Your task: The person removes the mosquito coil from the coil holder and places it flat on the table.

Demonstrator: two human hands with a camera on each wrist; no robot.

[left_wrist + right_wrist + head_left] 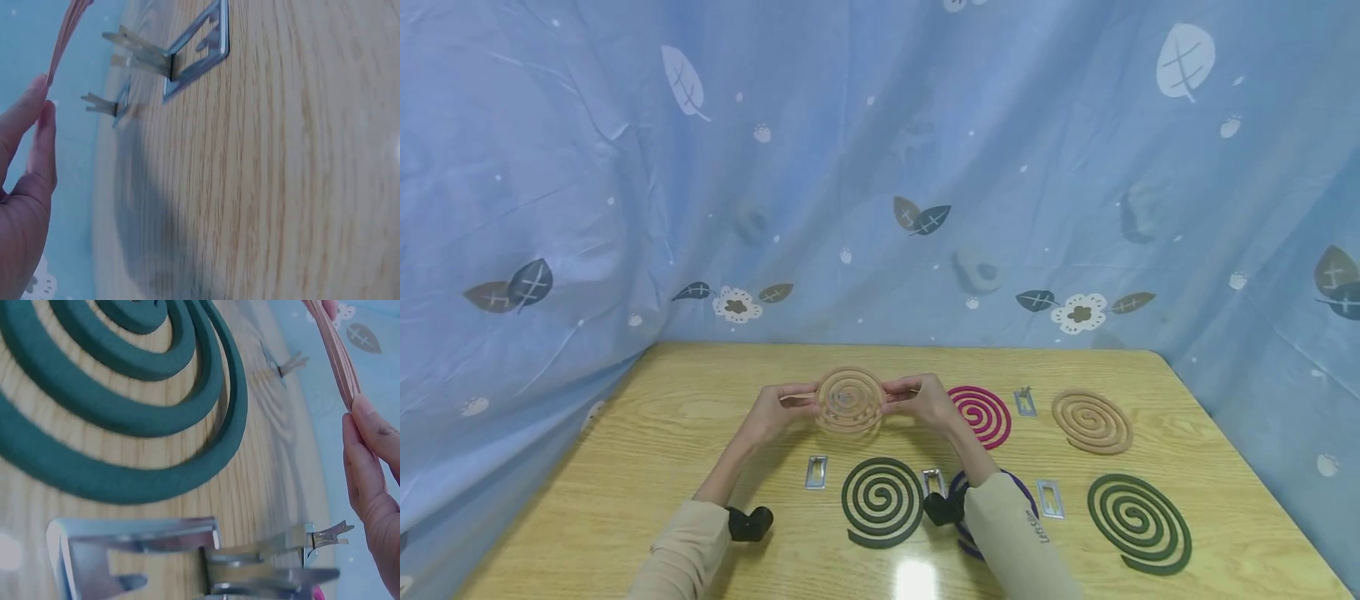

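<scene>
A tan mosquito coil (848,402) is held up above the wooden table, its flat side facing the head view. My left hand (782,410) pinches its left edge between thumb and fingers, and my right hand (922,400) pinches the right edge. Both wrist views show the coil edge-on, as a thin band (64,37) and a slim stack of rings (337,356). Through its gaps, a metal stand is partly visible behind it. Nearer the front lie a dark green coil (883,498) and a metal coil stand (816,472).
Right of the hands lie a magenta coil (979,417), another tan coil (1092,422) and another green coil (1138,521). The right forearm partly covers a purple coil (1026,492). Metal stands (1051,498) with upright prongs sit between coils. A blue leaf-print curtain (850,167) hangs behind the table.
</scene>
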